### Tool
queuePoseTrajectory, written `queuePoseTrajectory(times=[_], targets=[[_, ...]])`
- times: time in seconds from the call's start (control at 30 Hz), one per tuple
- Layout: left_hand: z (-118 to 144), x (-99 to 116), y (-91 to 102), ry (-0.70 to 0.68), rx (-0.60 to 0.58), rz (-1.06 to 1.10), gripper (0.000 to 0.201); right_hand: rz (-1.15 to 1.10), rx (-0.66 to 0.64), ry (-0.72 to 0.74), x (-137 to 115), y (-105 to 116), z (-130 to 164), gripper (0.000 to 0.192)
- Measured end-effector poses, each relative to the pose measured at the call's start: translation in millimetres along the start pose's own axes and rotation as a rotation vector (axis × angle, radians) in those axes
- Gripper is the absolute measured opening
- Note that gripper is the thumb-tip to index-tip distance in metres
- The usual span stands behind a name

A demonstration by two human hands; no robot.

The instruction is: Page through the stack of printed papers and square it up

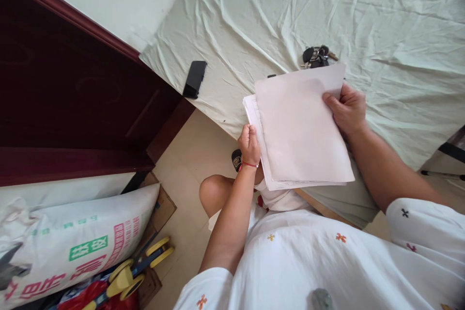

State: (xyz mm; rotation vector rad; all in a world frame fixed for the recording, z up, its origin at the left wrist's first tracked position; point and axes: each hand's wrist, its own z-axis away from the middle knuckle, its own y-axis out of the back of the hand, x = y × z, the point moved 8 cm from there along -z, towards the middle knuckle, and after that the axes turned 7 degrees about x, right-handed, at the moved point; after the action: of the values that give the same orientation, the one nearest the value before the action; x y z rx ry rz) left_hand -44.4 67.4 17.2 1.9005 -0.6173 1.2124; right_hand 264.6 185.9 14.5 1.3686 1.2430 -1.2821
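Observation:
A stack of white paper sheets [305, 131] is held up in front of my body, over the near edge of the cloth-covered surface. My left hand [249, 144], with a red string on its wrist, is closed on the stack's left edge. On the right side, my right hand [347, 108] pinches the sheets, its thumb lying on the top page. That top page looks blank and sits shifted to the right of the pages under it. Faint print shows along the left margin of a lower page. The fingers behind the paper are hidden.
A black phone [195, 79] lies near the left edge of the pale green cloth [232, 24]. Behind the papers rests a bunch of keys [318, 56]. Dark red wooden furniture [72, 72] stands at left, with a large white sack [83, 237] and a yellow-wheeled toy [136, 271] below.

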Motion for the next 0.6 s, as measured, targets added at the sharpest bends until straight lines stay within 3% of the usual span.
queuePoseTrajectory(times=[0.6], targets=[[-1.0, 1.7, -2.1, -0.029, -0.003, -0.069, 0.056, 0.03, -0.016, -0.019, -1.3, -3.1, 3.1, 0.029]])
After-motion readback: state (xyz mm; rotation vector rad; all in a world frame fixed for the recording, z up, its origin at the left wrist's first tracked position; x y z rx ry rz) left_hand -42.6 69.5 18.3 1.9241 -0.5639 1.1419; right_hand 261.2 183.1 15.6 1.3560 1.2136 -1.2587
